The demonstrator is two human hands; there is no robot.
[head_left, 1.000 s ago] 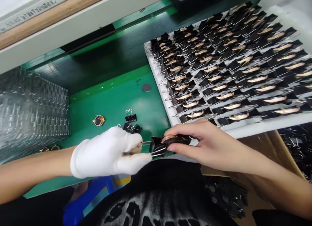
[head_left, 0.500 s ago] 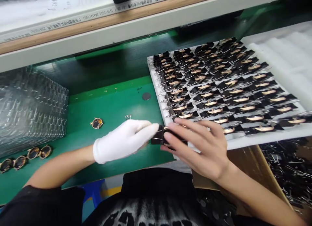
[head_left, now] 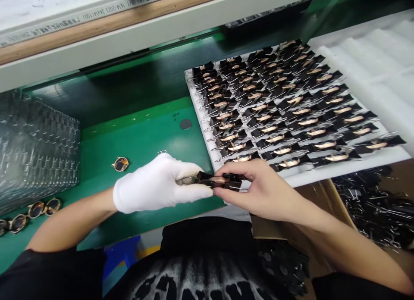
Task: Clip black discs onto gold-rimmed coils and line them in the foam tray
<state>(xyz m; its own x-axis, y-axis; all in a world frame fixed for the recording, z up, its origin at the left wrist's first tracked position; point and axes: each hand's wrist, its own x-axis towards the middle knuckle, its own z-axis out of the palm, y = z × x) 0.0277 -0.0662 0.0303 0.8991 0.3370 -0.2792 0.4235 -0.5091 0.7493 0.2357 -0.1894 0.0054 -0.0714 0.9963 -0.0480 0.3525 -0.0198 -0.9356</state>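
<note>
My left hand [head_left: 160,181], in a white glove, pinches a black binder clip [head_left: 203,178] between thumb and fingers. That clip sits on the left side of a gold-rimmed watch case [head_left: 217,180], which is turned edge-on. My bare right hand [head_left: 263,190] is closed around a second black binder clip [head_left: 234,182] on the case's right side, its fingertips reaching the case. Just behind, a white foam tray [head_left: 198,104] carries rows of similar watch cases clamped by black clips. A loose watch case [head_left: 120,164] lies on the green tabletop [head_left: 152,132].
Stacked clear plastic trays [head_left: 39,140] stand at left, with several watch cases [head_left: 36,209] in front. A grey disc [head_left: 185,124] lies near the foam tray. Loose binder clips [head_left: 378,209] fill a cardboard box at lower right. A shelf edge [head_left: 129,39] crosses the top.
My right hand has shifted from spread fingers over the watch case to a pinch on the right clip. The watch case is now edge-on. The view has moved slightly right.
</note>
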